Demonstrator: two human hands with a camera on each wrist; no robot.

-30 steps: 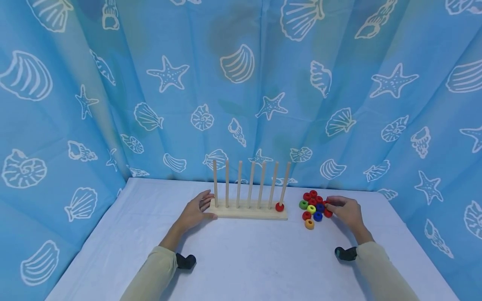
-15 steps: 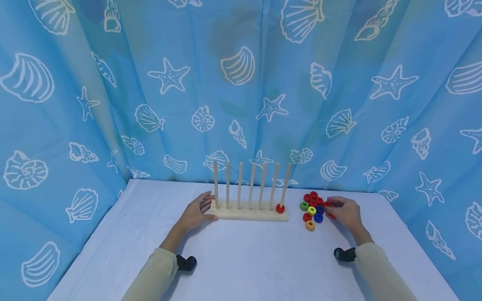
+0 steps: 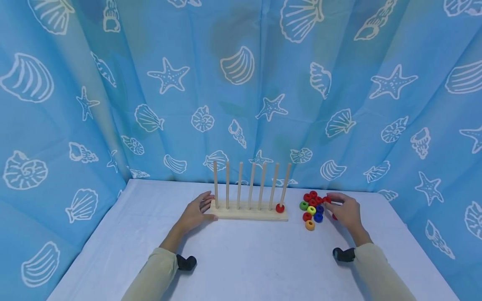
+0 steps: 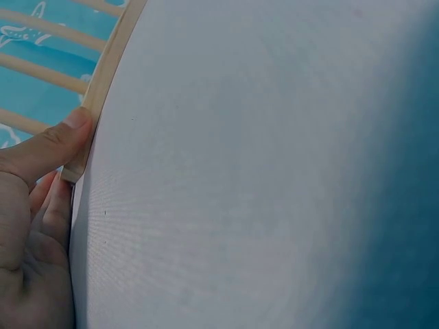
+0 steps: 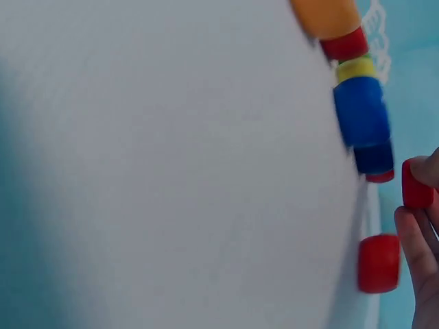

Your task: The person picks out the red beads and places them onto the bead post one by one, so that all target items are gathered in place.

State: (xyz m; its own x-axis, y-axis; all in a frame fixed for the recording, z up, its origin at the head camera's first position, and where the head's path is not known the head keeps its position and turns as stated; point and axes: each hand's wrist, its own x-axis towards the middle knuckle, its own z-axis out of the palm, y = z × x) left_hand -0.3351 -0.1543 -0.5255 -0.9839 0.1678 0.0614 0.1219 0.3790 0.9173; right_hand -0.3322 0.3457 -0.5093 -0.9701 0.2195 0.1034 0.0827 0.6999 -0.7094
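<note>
My left hand (image 3: 194,212) holds the left end of a wooden peg stand (image 3: 248,215), thumb on its front edge (image 4: 80,130) and fingers behind. The stand has a row of several upright pegs, and one red bead (image 3: 280,208) sits at the bottom of the rightmost peg. My right hand (image 3: 345,211) pinches another red bead (image 5: 416,186) between thumb and fingertips, just above the table at the right side of the bead group. Below that hand a loose red bead (image 5: 378,264) rests on the cloth, partly hidden by the fingers in the head view.
Loose beads lie right of the stand: several red, a green one (image 3: 303,205), a yellow one (image 3: 311,210), two blue ones (image 3: 318,217) and an orange one (image 3: 310,225) nearest me. A white cloth (image 3: 260,259) covers the table. A blue shell-patterned curtain (image 3: 241,104) hangs behind.
My right hand has raised one red bead slightly from the group's right edge, and the red bead beneath has shifted a little right and nearer me. The left hand keeps its place.
</note>
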